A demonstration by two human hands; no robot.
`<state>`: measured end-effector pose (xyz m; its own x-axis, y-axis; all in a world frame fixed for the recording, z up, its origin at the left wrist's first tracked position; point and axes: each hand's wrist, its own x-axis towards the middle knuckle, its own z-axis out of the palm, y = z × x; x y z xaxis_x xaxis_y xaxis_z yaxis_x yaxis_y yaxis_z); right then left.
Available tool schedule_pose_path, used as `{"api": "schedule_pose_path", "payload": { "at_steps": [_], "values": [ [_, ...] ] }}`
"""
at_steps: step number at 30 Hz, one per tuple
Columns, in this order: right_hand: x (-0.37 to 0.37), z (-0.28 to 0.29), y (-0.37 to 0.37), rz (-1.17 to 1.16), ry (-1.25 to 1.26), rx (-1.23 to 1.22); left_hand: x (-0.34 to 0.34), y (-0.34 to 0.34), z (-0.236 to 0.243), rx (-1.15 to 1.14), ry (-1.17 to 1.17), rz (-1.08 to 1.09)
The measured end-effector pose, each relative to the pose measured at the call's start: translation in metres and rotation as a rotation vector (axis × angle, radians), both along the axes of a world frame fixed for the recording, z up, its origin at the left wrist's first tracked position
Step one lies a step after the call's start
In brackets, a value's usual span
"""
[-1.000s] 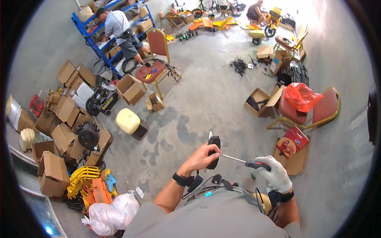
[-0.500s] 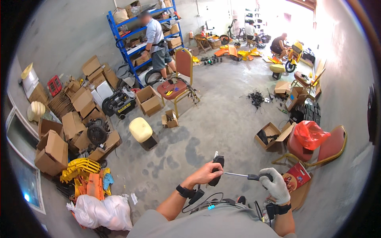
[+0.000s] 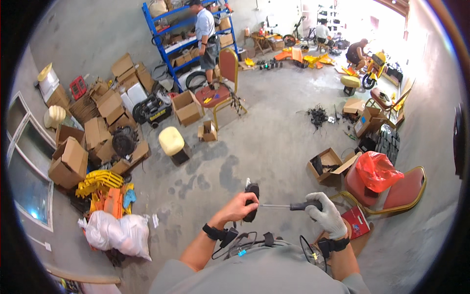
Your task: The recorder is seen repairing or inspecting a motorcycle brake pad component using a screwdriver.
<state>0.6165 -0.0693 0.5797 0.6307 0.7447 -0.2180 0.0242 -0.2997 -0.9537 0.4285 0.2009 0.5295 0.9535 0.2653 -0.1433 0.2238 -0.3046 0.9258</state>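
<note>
Bare and closed, my left hand (image 3: pixel 238 208) grips a small black part (image 3: pixel 251 201) with a white tip at its upper end; its exact kind is too small to tell. A grey knitted glove covers my right hand (image 3: pixel 324 215), which is wrapped round the black handle of a screwdriver (image 3: pixel 297 206). The screwdriver's metal shaft lies nearly level and points left at the black part. Its tip meets or nearly meets that part beside my left fingers; contact I cannot make out. Both wrists wear black straps with small modules, and cables run across my waist.
To the right stands a red chair (image 3: pixel 405 188) bearing a red plastic bag (image 3: pixel 377 170), beside an open carton (image 3: pixel 327 164). Ahead-left are a cream-topped stool (image 3: pixel 171 139) and a chair with tools (image 3: pixel 215 93). White sacks (image 3: pixel 117 230) lie left. A person (image 3: pixel 205 36) stands by blue shelves (image 3: pixel 164 49).
Both hands, with the black part and screwdriver, have shifted left in the picture as the view turned slightly. The person by the shelves now stands more upright.
</note>
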Motion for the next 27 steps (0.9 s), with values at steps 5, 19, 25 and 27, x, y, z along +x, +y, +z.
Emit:
{"api": "schedule_pose_path", "payload": {
  "at_steps": [5, 19, 25, 27],
  "values": [
    [0.029, -0.026, -0.013, 0.133, 0.032, 0.095, -0.006, -0.033, -0.003, -0.070, 0.027, 0.156],
    [0.031, -0.021, 0.031, 0.131, 0.206, 0.170, -0.024, -0.043, 0.013, -0.373, -0.005, 0.488],
    [0.029, -0.022, 0.030, 0.105, 0.192, 0.186, -0.048, -0.038, -0.001, -0.663, -0.267, 0.680],
    [0.028, -0.026, 0.030, 0.112, 0.201, 0.202, -0.054, -0.034, -0.011, -0.669, -0.290, 0.705]
  ]
}}
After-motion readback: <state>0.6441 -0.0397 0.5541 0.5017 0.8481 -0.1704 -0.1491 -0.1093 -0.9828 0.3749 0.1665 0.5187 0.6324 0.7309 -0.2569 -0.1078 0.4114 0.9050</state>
